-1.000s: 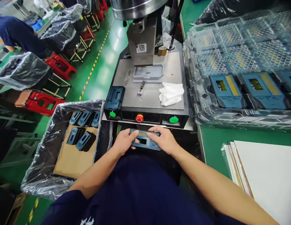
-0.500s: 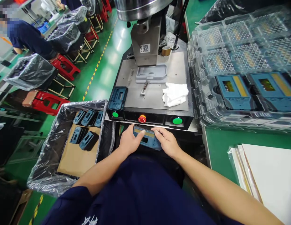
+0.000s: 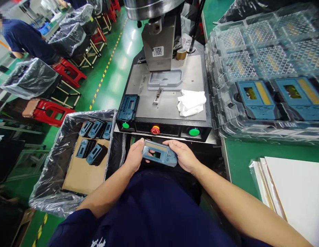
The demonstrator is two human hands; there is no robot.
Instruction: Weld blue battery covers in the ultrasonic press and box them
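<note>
One blue-grey, windowed plastic housing (image 3: 163, 157) is clasped at its 9 o'clock end by the left hand (image 3: 135, 156) and at its 3 o'clock end by the right hand (image 3: 184, 156), held just in front of a grey metal press (image 3: 149, 111) at 12 o'clock. On that press, a pale grey plastic fixture (image 3: 156, 77) is set at 12 o'clock, a dark blue plastic shell (image 3: 127, 107) at about 11 and a crumpled white cloth (image 3: 191, 103) at about 1. At 9 o'clock, five blue-and-black plastic units (image 3: 96, 128) are contained in a film-lined black crate (image 3: 63, 151), while a clear plastic compartment tray (image 3: 278, 135) is seen at 2
</note>
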